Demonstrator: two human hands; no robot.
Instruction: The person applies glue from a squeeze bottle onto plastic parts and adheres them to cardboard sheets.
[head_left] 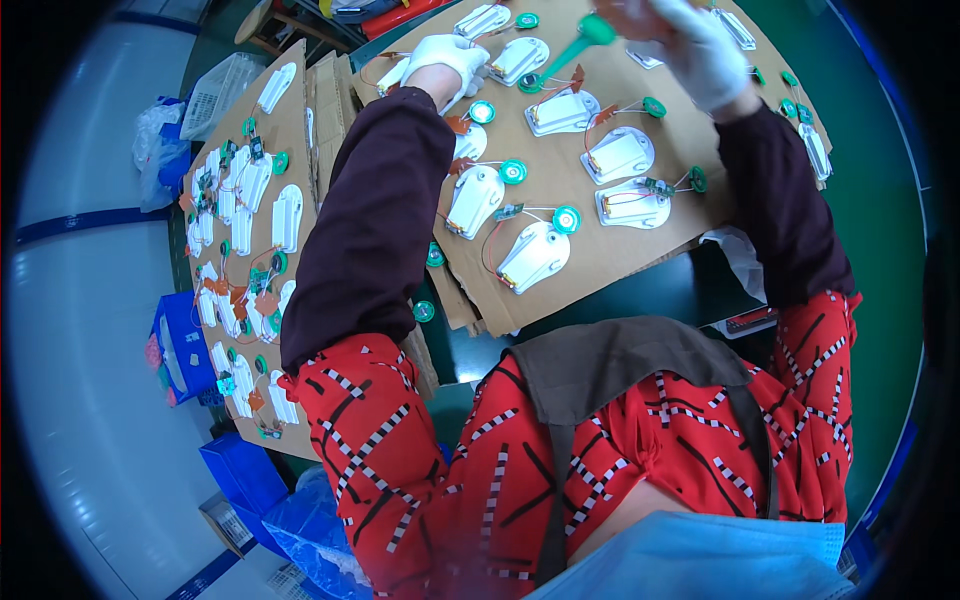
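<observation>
My right hand (705,65), in a white glove, is closed round a brownish squeeze bottle (635,18) with a green nozzle (594,31). The nozzle slants down to the left, its tip at a small green-rimmed speaker (530,83) beside a white plastic housing (520,60). Also gloved, my left hand (445,65) is bent over the far left part of the cardboard with its fingers curled in. Whatever those fingers hold is hidden. Nearer to me lie more white housings (620,155) with wires, green circuit boards and round speakers (513,171).
Brown cardboard (560,275) covers the dark green table (500,350). On the left, a second cardboard sheet (325,130) bears several more housings and boards. Blue bins (185,345) and a white basket (220,95) stand beyond it. A clear plastic bag (738,262) hangs by my right sleeve.
</observation>
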